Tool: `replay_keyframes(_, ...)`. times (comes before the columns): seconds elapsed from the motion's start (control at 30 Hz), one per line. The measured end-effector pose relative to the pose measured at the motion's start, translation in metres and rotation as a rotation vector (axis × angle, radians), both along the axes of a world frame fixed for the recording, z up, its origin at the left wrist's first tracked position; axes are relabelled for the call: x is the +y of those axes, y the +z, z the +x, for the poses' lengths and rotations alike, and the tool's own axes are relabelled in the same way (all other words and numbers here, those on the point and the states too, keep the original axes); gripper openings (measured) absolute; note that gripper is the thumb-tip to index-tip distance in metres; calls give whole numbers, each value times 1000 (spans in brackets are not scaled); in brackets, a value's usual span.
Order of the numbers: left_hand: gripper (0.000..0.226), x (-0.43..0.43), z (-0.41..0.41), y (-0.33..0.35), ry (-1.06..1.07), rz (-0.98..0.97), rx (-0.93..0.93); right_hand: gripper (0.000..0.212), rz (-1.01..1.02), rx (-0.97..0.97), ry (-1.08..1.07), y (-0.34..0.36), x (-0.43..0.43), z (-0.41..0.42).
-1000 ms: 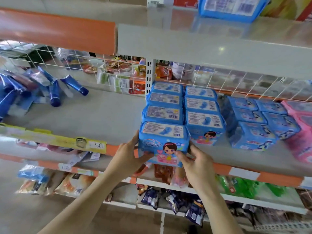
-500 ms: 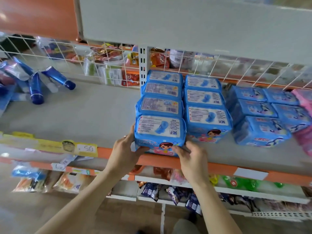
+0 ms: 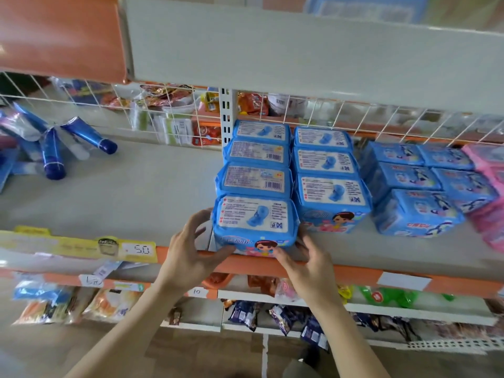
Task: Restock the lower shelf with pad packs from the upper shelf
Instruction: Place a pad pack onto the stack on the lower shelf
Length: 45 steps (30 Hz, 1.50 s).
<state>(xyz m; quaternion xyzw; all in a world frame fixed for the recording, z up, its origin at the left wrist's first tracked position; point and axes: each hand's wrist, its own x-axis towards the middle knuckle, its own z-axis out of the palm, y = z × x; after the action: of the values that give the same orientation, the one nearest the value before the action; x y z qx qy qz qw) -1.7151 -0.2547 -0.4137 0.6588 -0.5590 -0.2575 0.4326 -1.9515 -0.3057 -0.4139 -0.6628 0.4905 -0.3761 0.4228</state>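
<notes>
A blue pad pack [image 3: 255,223] with a cartoon girl on its front sits at the front edge of the grey shelf [image 3: 136,192], heading a row of several like packs [image 3: 257,152]. My left hand [image 3: 191,255] is at its left side with fingers spread apart, the thumb touching the pack's lower front. My right hand [image 3: 306,264] is at its lower right corner, fingertips touching the front face. Neither hand wraps the pack. A second row of the same packs [image 3: 327,184] stands just right of it. Blurred blue packaging [image 3: 365,6] shows on the shelf above.
Other blue packs [image 3: 417,211] and pink packs [image 3: 491,214] fill the shelf's right end. Blue tubes [image 3: 54,154] lie at the far left. A white wire fence [image 3: 163,118] backs the shelf. Snack bags [image 3: 245,315] hang on racks below.
The pack went from being held in front of the shelf edge to resting on the shelf at the head of its row. Both hands have loosened and drawn back slightly.
</notes>
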Motion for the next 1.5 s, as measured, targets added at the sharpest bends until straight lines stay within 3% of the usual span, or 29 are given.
replay_keyframes(0.1,106,-7,-1,5,-37,80,-27,56,14,23,30,-3,0,5)
replay_keyframes(0.2,113,-17,-8,11,-78,132,-63,45,6,73,61,-8,1,6)
replay_keyframes(0.53,101,-19,-3,2,-40,214,97,31,-59,133,67,-17,-1,5)
replay_keyframes(0.7,98,-17,1,0,-85,235,97,45,-144,177,17,-25,3,8)
replay_keyframes(0.87,89,-21,-1,-4,-20,249,66,40,-282,210,-49,-35,2,12)
replay_keyframes(1.03,86,-26,-6,-3,9,256,-121,42,-289,273,-110,-33,0,16)
replay_keyframes(1.13,88,-26,-6,0,12,277,-140,44,-288,289,-128,-27,3,18)
replay_keyframes(1.27,95,-21,-6,4,-11,237,-105,34,-256,262,-60,-19,8,13)
replay_keyframes(1.4,108,-3,-7,-2,-66,63,-156,53,-222,289,-35,-12,24,-3)
replay_keyframes(1.5,99,21,-14,-11,41,-31,-320,62,-263,336,-66,-10,36,-19)
